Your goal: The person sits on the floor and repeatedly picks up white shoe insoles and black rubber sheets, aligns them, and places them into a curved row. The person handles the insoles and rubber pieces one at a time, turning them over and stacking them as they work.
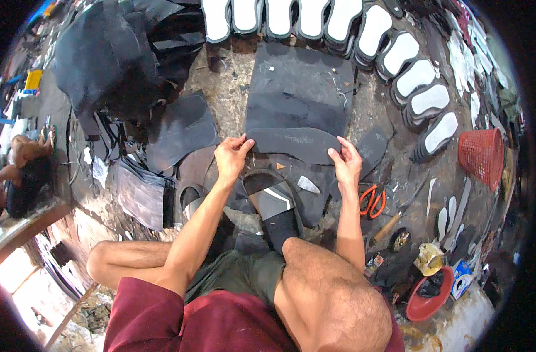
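A dark grey shoe sole (291, 142) is stretched sideways between my two hands, over the near edge of a black rubber sheet (300, 88). My left hand (231, 157) pinches the sole's left end between thumb and fingers. At its right end, my right hand (345, 161) grips with the thumb on the near side. Another dark sole (372, 146) lies flat just right of my right hand, partly behind it. Orange-handled scissors (372, 201) rest on the floor close to my right wrist.
Stacks of soles with white tops (399, 56) curve along the far and right side. Black sheet material (104, 64) is heaped at far left. To the right stand a red basket (482, 157) and a red bowl (413, 310). Another person's feet (30, 149) show at the left.
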Action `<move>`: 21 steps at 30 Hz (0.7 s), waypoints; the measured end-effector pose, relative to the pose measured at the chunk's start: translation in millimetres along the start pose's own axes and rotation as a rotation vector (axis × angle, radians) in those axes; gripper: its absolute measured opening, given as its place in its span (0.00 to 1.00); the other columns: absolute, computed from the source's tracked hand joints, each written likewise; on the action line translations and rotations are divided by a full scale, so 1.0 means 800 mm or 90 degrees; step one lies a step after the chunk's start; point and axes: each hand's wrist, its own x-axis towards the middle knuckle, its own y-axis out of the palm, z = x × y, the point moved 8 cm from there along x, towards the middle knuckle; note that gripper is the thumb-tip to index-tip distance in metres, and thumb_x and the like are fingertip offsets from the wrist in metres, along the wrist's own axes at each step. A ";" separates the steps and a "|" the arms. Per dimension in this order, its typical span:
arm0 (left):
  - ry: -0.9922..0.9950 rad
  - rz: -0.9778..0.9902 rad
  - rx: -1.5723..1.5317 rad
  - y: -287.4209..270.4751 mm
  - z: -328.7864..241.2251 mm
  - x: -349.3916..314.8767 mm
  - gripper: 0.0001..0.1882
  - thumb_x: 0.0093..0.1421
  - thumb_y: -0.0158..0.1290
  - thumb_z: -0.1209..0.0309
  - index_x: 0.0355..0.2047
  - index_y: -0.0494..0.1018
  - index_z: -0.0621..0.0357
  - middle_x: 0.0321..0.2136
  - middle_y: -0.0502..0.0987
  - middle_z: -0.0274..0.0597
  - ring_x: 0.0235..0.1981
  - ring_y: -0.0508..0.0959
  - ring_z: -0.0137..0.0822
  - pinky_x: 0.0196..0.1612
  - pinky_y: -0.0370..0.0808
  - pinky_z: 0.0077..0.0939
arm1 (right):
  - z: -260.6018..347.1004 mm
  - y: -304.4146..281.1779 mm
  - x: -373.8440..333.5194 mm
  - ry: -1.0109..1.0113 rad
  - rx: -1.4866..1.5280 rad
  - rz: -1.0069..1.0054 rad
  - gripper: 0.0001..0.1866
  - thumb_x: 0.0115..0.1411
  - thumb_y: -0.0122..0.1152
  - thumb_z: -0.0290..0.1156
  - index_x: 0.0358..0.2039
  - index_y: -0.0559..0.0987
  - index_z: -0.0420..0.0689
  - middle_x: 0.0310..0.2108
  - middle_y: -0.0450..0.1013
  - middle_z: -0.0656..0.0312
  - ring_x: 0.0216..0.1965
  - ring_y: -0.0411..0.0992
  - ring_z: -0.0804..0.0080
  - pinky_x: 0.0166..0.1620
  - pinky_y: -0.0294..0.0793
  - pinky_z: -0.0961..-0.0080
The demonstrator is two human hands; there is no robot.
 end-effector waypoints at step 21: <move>-0.036 0.777 -0.288 0.019 -0.147 0.002 0.21 0.60 0.63 0.64 0.51 0.78 0.59 0.46 0.81 0.40 0.48 0.79 0.33 0.54 0.74 0.29 | 0.214 -0.019 -0.065 -0.441 -0.016 0.122 0.40 0.57 0.72 0.43 0.65 0.68 0.38 0.65 0.66 0.53 0.71 0.55 0.60 0.68 0.52 0.64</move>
